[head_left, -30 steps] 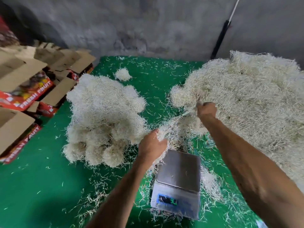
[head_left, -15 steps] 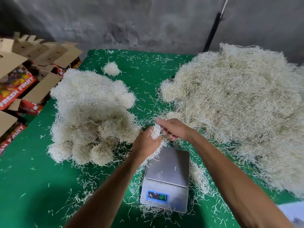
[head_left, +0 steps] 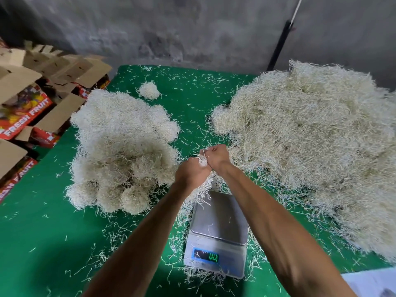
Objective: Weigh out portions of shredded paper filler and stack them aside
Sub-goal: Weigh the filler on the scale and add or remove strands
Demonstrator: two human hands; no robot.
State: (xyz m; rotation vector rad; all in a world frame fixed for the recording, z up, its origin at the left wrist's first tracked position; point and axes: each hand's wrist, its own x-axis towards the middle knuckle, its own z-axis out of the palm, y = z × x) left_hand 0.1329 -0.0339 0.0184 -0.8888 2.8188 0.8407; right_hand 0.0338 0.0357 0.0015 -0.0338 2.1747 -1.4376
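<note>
Both fists clenched on one small wad of shredded paper (head_left: 202, 161), L hand (head_left: 191, 173) & R hand (head_left: 216, 156) touching above far edge of scale (head_left: 218, 230), platform bare bar a few strands, weighed portions stacked at L (head_left: 120, 146), bulk heap at R (head_left: 310, 151), all on green mat (head_left: 42, 243).

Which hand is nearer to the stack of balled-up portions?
Left. The left hand grips a paper tuft just right of the portion stack, nearly at its edge. The right hand sits farther right, beside the big loose pile.
</note>
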